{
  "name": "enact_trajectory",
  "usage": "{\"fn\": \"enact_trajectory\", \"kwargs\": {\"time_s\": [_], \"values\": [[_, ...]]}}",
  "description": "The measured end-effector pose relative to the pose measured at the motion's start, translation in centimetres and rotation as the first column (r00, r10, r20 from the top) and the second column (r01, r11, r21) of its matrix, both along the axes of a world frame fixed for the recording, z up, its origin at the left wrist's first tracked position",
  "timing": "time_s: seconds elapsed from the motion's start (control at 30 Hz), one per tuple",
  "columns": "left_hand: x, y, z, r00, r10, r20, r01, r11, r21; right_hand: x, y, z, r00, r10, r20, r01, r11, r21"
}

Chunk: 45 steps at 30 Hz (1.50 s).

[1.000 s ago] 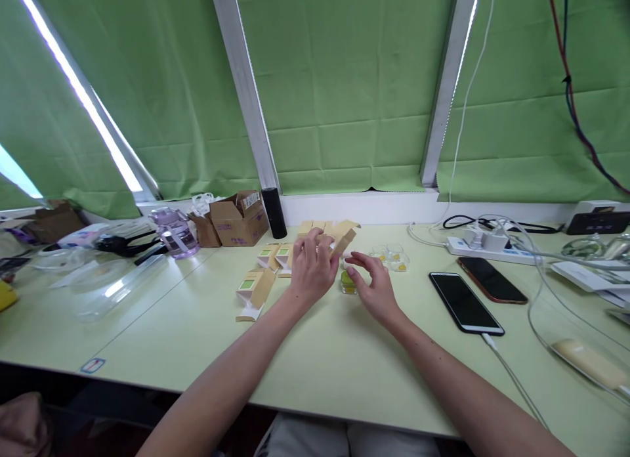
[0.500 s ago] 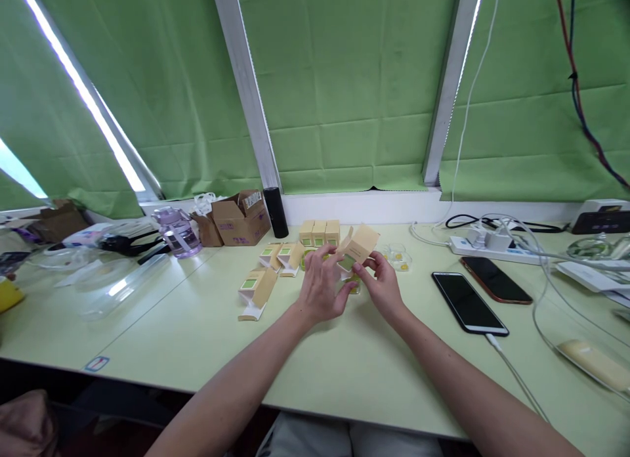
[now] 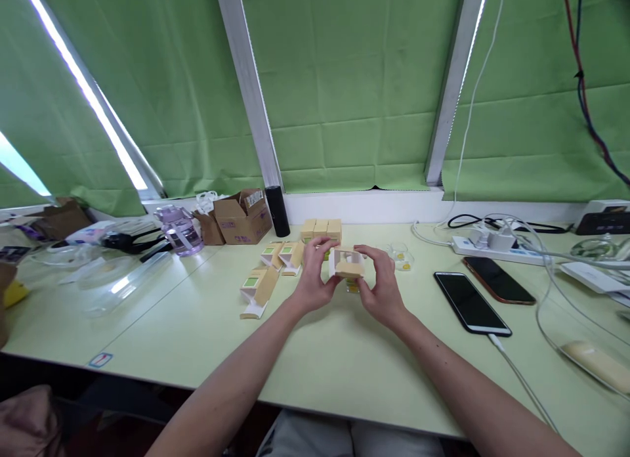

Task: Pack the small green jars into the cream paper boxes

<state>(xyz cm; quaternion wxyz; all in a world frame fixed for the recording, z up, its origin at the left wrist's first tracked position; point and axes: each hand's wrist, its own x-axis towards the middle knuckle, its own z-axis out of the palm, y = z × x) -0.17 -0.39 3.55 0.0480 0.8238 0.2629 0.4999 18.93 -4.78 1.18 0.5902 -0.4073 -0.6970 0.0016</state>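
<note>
Watching through the head view, I note green fabric blinds (image 3: 344,83) across the whole back. Below them runs a long pale-green bench (image 3: 197,345).

On it, back left, a brown cardboard carton (image 3: 243,220) with raised flaps; just left of that, a translucent purple plastic bottle (image 3: 180,232). A white plastic power strip (image 3: 516,252) lies back right, plugs in it. A matte black upright cylinder (image 3: 277,211) stands beside the carton.

Both hands work mid-bench. My left hand (image 3: 312,276) has its grip partly closed on the left side of a small tan paper box, fingers curled at the top, thumb low. My right hand (image 3: 382,283) mirrors it on the right side, thumb at the near corner. Right of that hand, two dark-screened phones (image 3: 472,303) lie near each other, one on a white cable.

The small tan paper box (image 3: 348,265) sits between both hands, pale inside showing, a tan flap toward me. Left of the hands lie three tan boxes with green labels (image 3: 260,285); three plain tan boxes (image 3: 321,228) stand in a row behind.

Smallest: a clear container with yellow-green contents (image 3: 352,287), beneath the held box, mostly hidden. Cannot tell whether they touch.
</note>
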Motion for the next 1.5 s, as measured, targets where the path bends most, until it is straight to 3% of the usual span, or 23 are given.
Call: {"fn": "enact_trajectory", "kwargs": {"time_s": [0.13,0.47,0.7,0.87,1.03,1.13,1.27,1.5], "values": [[-0.1,0.4,-0.5,0.999,0.050,0.018,-0.052,0.993,0.109,0.2,0.0,0.0,0.997,-0.014,0.076,0.009,0.998,0.069],[-0.7,0.6,-1.2,0.965,0.264,0.003,-0.256,0.935,0.246,0.8,1.3,-1.3,0.986,-0.167,0.007,0.167,0.986,-0.022],[-0.9,0.5,-1.5,0.966,0.257,0.028,-0.251,0.906,0.339,1.0,1.9,-2.0,0.974,-0.227,-0.024,0.223,0.969,-0.104],[-0.5,0.2,-0.9,0.978,0.195,0.069,-0.206,0.944,0.258,1.1,1.9,-1.9,0.973,-0.230,-0.022,0.227,0.969,-0.094],[0.0,0.4,-0.3,0.953,0.106,0.284,-0.133,0.988,0.079,1.2,1.9,-1.9,0.975,-0.220,-0.013,0.218,0.972,-0.092],[0.1,0.9,-0.6,0.898,0.047,0.437,-0.015,0.997,-0.076,1.2,1.8,-1.8,0.977,-0.214,-0.013,0.211,0.972,-0.101],[0.1,1.7,-1.0,0.810,-0.004,0.586,0.200,0.942,-0.271,1.1,1.7,-1.7,0.977,-0.211,-0.022,0.208,0.973,-0.099],[0.3,2.5,-1.3,0.735,-0.008,0.678,0.379,0.833,-0.402,1.0,1.6,-1.6,0.987,-0.158,-0.033,0.155,0.984,-0.091]]}}
